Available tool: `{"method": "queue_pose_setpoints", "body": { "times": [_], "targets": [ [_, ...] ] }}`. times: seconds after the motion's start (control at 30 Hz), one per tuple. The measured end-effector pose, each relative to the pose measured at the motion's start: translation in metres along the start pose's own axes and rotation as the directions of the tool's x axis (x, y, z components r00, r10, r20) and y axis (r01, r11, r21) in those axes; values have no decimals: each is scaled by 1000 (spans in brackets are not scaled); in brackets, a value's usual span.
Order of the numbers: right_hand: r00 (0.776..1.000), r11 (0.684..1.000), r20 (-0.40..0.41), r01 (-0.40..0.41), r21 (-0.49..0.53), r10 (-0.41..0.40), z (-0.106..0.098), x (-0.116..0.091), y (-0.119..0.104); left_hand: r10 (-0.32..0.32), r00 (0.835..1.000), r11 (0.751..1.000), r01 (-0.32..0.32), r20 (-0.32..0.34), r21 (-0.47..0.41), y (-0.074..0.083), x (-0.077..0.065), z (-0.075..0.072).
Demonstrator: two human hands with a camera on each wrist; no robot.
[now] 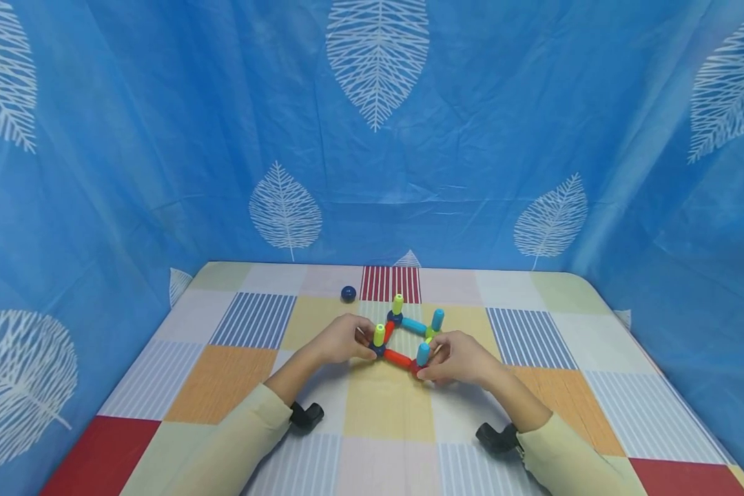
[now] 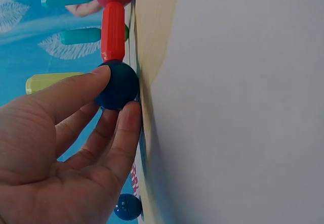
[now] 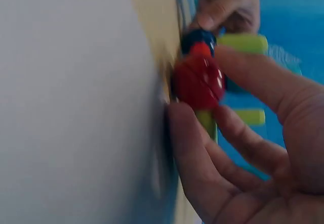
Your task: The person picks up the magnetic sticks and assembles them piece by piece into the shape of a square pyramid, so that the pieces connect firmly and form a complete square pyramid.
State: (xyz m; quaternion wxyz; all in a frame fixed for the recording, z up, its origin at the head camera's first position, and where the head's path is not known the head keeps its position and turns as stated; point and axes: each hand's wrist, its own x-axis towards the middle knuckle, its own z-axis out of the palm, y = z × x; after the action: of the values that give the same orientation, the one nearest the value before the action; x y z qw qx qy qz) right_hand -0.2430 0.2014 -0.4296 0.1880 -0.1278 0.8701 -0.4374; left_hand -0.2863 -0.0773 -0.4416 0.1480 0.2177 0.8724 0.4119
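A frame of balls and coloured rods lies on the patterned cloth, with a short stick standing up from each corner. At its near left corner my left hand [image 1: 345,339] pinches a dark blue ball [image 2: 122,86] between thumb and fingers. A red rod [image 1: 398,358] joins this ball to a red ball [image 3: 198,85], which the thumb and fingers of my right hand [image 1: 460,359] hold. Yellow-green sticks [image 1: 379,335] rise on the left side, light blue sticks [image 1: 423,354] on the right. Behind, a light blue rod [image 1: 414,326] links another dark blue ball [image 1: 395,318] to a green one, partly hidden.
A loose dark blue ball [image 1: 348,294] sits behind the frame, to its left. The table's patchwork cloth [image 1: 390,420] reaches back to a blue curtain [image 1: 446,172] with white leaves, which also hangs at both sides. Black wrist mounts [image 1: 498,438] stick out from both sleeves.
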Motion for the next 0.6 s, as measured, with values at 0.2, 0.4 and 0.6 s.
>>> {"method": "queue_pose_setpoints", "body": {
  "times": [0.2, 0.4, 0.6],
  "targets": [
    [994, 997, -106, -25, -71, 18, 9, 6, -7, -31, 999, 999, 31, -31, -12, 0, -2, 1],
    [989, 995, -147, 17, -102, -31, 5, 15, -1, -60, 995, 997, 56, -82, -48, 1, -5, 4],
    [985, 997, -167, 28, -72, -40, 2, 24, 4, -79, 987, 997, 74, -141, -34, 2, -6, 6]
  ]
}}
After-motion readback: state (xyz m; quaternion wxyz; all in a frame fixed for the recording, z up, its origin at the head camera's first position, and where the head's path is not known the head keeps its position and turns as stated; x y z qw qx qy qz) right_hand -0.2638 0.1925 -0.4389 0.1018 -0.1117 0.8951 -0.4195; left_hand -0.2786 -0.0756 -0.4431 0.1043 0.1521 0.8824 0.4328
